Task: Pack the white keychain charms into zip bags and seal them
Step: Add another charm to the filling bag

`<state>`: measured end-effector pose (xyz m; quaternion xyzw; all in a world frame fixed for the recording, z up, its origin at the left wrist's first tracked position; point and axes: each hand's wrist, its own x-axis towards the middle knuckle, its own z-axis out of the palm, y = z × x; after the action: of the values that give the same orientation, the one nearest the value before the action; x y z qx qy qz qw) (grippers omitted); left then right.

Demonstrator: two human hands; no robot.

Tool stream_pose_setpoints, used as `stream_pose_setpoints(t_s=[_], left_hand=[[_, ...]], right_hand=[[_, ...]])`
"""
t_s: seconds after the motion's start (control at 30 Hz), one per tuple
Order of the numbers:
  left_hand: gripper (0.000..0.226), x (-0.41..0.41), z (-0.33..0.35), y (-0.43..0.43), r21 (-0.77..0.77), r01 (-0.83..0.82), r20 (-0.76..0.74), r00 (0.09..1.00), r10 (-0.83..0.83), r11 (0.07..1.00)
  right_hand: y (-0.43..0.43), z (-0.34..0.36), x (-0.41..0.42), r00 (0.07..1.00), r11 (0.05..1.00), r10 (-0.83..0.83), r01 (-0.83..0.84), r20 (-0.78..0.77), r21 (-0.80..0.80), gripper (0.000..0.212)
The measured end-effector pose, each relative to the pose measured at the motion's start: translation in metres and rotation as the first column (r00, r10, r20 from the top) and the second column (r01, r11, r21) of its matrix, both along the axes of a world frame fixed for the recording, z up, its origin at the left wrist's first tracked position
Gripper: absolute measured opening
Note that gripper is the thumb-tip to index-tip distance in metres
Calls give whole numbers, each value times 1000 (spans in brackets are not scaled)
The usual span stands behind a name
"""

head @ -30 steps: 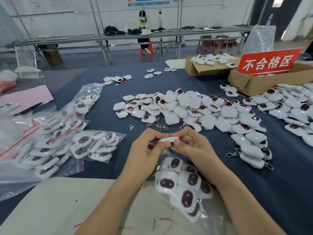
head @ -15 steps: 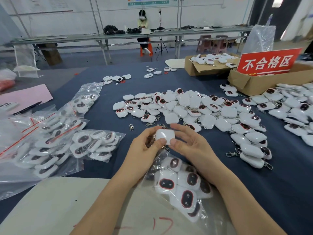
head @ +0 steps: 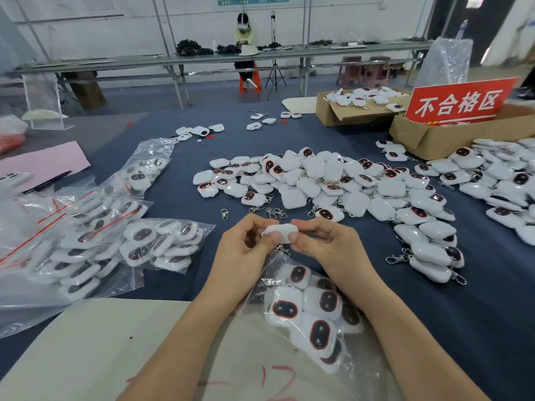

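Both hands hold one white keychain charm (head: pixel 282 230) between them above the dark blue table. My left hand (head: pixel 246 250) pinches its left end with thumb and fingers; my right hand (head: pixel 327 247) pinches its right end. A metal clasp (head: pixel 282 249) dangles under the charm. Directly below lies a clear zip bag (head: pixel 312 314) with several charms inside, their dark red-rimmed faces up. A big loose pile of white charms (head: pixel 333 186) covers the table behind the hands.
Filled zip bags (head: pixel 95 235) lie at the left. More charms (head: pixel 498 180) are heaped at the right beside cardboard boxes (head: pixel 434 137) with a red sign (head: pixel 460 104). Loose clasps (head: pixel 272 212) lie just beyond the hands. A cream board (head: pixel 101 348) covers the near edge.
The charm has been turned in the fingers: edge-on a second ago, its flat white back shown half a second ago, now tilted edge-on again. Both hands stay in place.
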<state>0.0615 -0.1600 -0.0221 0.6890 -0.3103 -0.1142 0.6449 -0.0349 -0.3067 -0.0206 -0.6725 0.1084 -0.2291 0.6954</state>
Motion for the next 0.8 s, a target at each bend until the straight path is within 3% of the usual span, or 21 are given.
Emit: stream_pose_setpoints(t_s=[0.1, 0.23, 0.33, 0.5, 0.67, 0.8], left_hand=[[23, -1, 0, 0, -20, 22, -57, 998, -23, 1000], [18, -2, 1, 0, 10, 66, -122, 990, -64, 998], [18, -4, 2, 0, 6, 95, -117, 989, -94, 995], [26, -7, 7, 3, -44, 153, -96, 983, -157, 987], [23, -6, 7, 4, -77, 167, -83, 981, -174, 983], [25, -7, 8, 3, -81, 156, -101, 981, -164, 984]], right_hand=[[1, 3, 0, 1000, 999, 17, -17, 8, 45, 15], [2, 3, 1, 994, 993, 100, -102, 49, 56, 29], [4, 1, 3, 987, 990, 142, -143, 70, 9, 25], [-1, -6, 4, 997, 1000, 8, -7, 83, -13, 24], [-1, -8, 6, 991, 999, 49, -49, 128, 4, 7], [-1, -9, 6, 989, 998, 52, -55, 142, 23, 14]])
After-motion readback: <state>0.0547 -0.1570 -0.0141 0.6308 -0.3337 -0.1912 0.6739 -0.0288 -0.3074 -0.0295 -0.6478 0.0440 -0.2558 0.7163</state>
